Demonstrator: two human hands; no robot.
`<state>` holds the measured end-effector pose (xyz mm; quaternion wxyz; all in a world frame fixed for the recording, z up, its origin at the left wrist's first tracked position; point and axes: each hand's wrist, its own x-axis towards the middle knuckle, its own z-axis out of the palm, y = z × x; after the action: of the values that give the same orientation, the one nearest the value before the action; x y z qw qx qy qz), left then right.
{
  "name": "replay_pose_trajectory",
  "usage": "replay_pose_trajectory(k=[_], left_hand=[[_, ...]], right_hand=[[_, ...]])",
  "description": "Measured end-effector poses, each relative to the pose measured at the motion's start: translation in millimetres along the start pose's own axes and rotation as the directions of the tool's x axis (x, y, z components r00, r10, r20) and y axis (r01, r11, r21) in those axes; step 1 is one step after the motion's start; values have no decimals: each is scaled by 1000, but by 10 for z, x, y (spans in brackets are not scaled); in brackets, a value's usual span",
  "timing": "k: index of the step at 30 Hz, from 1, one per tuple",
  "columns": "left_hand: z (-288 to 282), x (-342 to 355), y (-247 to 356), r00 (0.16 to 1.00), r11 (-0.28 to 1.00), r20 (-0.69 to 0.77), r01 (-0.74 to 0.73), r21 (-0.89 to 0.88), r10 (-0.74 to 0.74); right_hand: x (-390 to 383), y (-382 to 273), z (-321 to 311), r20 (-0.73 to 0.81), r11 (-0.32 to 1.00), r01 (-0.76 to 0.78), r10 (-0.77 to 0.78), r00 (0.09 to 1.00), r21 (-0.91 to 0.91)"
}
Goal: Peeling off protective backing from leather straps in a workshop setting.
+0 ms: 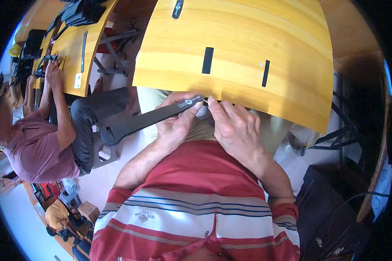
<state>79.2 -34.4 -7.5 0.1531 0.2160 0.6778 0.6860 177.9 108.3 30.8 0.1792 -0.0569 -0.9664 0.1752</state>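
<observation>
Black strap (150, 118) lies mid-frame, long axis running from lower left up to right, just below the near edge of the yellow counter (248, 35). We see our left hand (175, 124) pinching its upper end; our right hand (235, 124) pinches the tip. Fingertip contact too small to resolve.

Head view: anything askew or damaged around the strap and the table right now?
Nothing stands out. Both hands, left hand and right hand, hold the black strap at the table edge; it looks intact. Two short black strips lie flat on top.
</observation>
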Motion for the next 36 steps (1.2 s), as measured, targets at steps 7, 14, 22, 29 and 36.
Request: replay_pose_trajectory(k=[7,14,22,29,36], left_hand=[[-51,19,27,997,999,69,31,-26,-29],[-206,202,76,934,940,267,289,-181,-236],[-66,130,127,945,949,163,301,-88,-285],[-140,90,127,899,959,350,282,-1,-264],[-205,128,244,813,970,530,221,103,-241]], right_hand=[[40,122,118,-35,981,1,6,999,195],[61,284,184,-93,921,105,-75,993,376],[17,203,183,-106,912,76,-36,994,402],[-79,249,49,81,912,20,-58,995,409],[-18,259,-249,232,948,301,-317,919,105]])
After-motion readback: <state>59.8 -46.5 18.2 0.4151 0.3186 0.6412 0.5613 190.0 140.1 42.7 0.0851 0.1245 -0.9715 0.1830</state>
